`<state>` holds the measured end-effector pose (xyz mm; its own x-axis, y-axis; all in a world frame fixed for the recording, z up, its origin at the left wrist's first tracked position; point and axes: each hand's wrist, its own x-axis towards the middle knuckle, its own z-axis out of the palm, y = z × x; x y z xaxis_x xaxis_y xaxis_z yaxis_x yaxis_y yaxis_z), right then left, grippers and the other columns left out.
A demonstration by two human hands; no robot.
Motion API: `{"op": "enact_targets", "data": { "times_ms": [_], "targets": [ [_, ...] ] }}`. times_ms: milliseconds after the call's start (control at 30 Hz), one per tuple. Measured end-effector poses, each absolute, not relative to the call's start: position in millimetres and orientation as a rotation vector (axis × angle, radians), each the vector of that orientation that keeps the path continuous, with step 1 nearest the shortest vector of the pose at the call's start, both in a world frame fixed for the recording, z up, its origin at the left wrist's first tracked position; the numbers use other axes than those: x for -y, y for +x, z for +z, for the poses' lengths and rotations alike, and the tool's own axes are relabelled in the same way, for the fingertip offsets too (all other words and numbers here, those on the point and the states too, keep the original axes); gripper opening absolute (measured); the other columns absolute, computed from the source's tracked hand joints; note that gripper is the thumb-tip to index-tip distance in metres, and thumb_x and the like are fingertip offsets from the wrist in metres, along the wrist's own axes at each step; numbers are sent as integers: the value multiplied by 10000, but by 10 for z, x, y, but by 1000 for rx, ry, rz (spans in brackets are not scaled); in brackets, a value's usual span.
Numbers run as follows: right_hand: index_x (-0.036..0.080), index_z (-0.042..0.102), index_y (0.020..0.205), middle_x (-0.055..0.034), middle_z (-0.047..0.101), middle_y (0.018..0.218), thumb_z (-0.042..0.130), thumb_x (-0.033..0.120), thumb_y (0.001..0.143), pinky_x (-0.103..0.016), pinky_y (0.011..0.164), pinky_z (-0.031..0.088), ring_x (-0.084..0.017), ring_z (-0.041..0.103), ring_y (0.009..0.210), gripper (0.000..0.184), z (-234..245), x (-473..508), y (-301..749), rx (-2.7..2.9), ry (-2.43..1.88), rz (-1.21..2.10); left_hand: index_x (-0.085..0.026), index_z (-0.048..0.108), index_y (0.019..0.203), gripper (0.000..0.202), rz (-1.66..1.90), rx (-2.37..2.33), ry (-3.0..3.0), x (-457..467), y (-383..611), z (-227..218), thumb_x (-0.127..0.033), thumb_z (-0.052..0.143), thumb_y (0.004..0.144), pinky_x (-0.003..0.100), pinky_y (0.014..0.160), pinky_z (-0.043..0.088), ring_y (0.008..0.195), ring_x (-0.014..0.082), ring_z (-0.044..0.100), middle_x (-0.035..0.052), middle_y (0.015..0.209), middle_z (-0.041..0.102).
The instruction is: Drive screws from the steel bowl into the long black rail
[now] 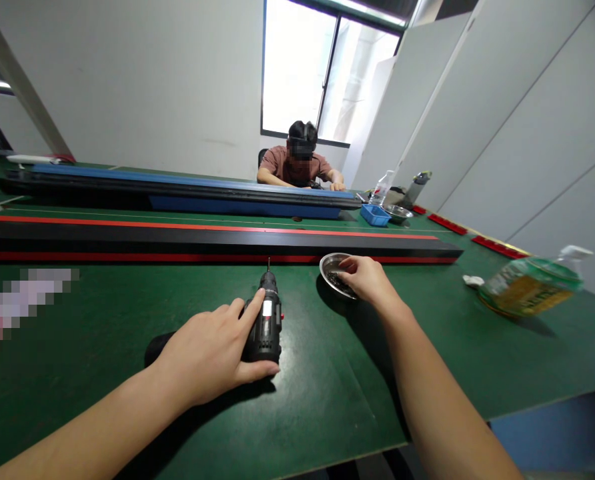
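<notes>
My left hand (212,350) is wrapped round a black cordless screwdriver (266,320) that lies on the green table (102,320), its bit pointing away from me. My right hand (367,279) reaches into a small metal bowl (330,265) holding small dark screws, with its fingers pinched together inside it. What the fingers hold is hidden. Just beyond both hands lies a long black bar with red stripes (202,239).
A second long blue and black bar (177,190) lies farther back. A person in a brown shirt (300,167) sits across the table. A blue tray (375,215), a metal bowl (398,213) and bottles stand at the back right. A plastic bottle (530,283) lies on its side at right.
</notes>
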<state>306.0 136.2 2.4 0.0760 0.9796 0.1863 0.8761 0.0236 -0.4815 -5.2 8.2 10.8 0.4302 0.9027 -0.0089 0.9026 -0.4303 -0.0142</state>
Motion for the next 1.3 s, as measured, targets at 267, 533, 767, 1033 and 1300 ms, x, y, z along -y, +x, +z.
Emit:
{"op": "enact_targets", "data": {
  "times_ms": [267, 533, 767, 1033, 1300],
  "targets": [
    [195, 803, 1036, -98, 781, 990, 673, 177, 854, -278, 813, 508, -219, 724, 912, 225, 30, -1365, 3054, 1797, -1947, 275, -228, 125, 1633, 992, 22, 1659, -2644, -88, -53, 98, -813, 367, 869, 440, 771, 547, 953, 352, 692, 162, 1194, 648],
    [213, 809, 1022, -96, 783, 983, 701, 194, 845, -270, 757, 495, -212, 722, 876, 208, 42, -1357, 3051, 1763, -1976, 266, -217, 123, 1636, 1005, 24, 1661, -2647, -95, -51, 100, -817, 364, 867, 450, 762, 547, 940, 350, 693, 155, 1188, 647],
    [205, 805, 1023, -96, 783, 1002, 714, 203, 837, -269, 763, 488, -211, 723, 890, 207, 41, -1350, 3045, 1793, -1947, 258, -214, 132, 1636, 1006, 14, 1654, -2653, -115, -42, 103, -816, 371, 866, 449, 762, 545, 948, 350, 692, 155, 1194, 645],
    [199, 809, 982, -89, 788, 990, 705, 193, 840, -269, 762, 484, -215, 725, 892, 177, 51, -1333, 3029, 1797, -1929, 250, -212, 138, 1635, 1001, 31, 1664, -2657, -92, -50, 110, -812, 372, 868, 449, 772, 541, 951, 348, 691, 157, 1202, 643],
    [205, 810, 968, -96, 785, 964, 693, 165, 833, -279, 752, 504, -215, 725, 850, 183, 47, -1318, 3010, 1783, -1913, 257, -219, 135, 1634, 1006, 22, 1664, -2655, -98, -57, 104, -819, 373, 863, 441, 775, 541, 942, 340, 690, 155, 1194, 643]
  ]
}}
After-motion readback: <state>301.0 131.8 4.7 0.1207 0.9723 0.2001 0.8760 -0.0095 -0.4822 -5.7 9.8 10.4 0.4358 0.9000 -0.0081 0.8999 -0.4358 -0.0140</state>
